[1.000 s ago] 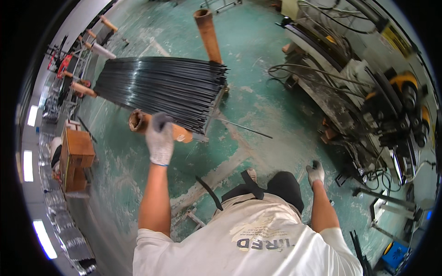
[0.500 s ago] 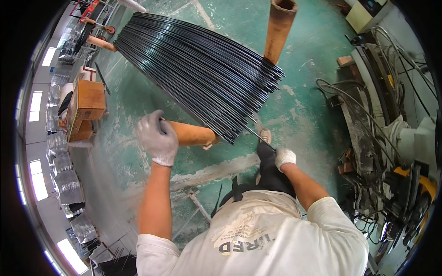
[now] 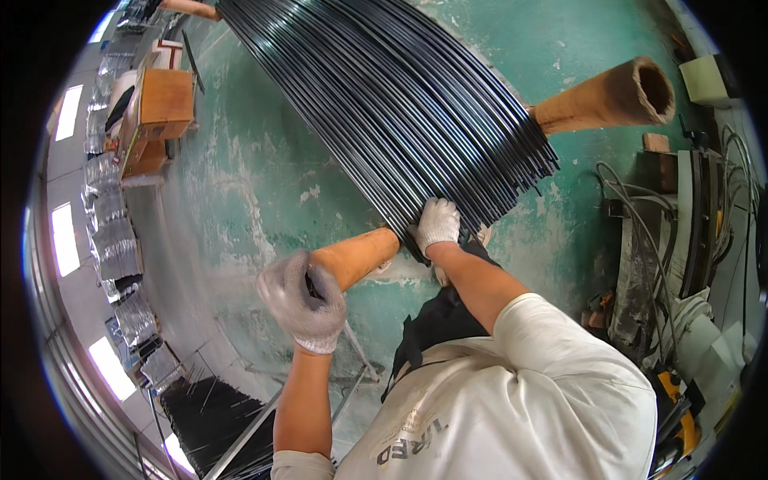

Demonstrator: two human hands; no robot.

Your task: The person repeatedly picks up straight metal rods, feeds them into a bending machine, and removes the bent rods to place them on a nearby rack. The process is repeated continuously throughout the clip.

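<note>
A wide layer of long, thin black rods (image 3: 376, 104) lies side by side across brown tubular posts. My left hand (image 3: 302, 308), in a pale knit glove, is curled round the end of the near brown tube (image 3: 360, 254). Its fingers partly hide the tube's end. My right hand (image 3: 438, 224), gloved too, sits on the near ends of the rods with its fingers bent over them. How many rods it grips cannot be made out. Another brown tube (image 3: 592, 100), with a dark hollow end, stands at the right edge of the layer.
Cardboard boxes (image 3: 166, 104) stand at the left, by a row of silvery wrapped bundles (image 3: 116, 240). At lower left is a dark stack of rods (image 3: 212, 420) beside a metal frame. Machinery with loose cables (image 3: 640, 208) lines the right side.
My right hand has moved forward and left, from a single rod drawn toward me, onto the rod ends. My left hand stays at the near tube. The view has shifted, bringing the rods closer.
</note>
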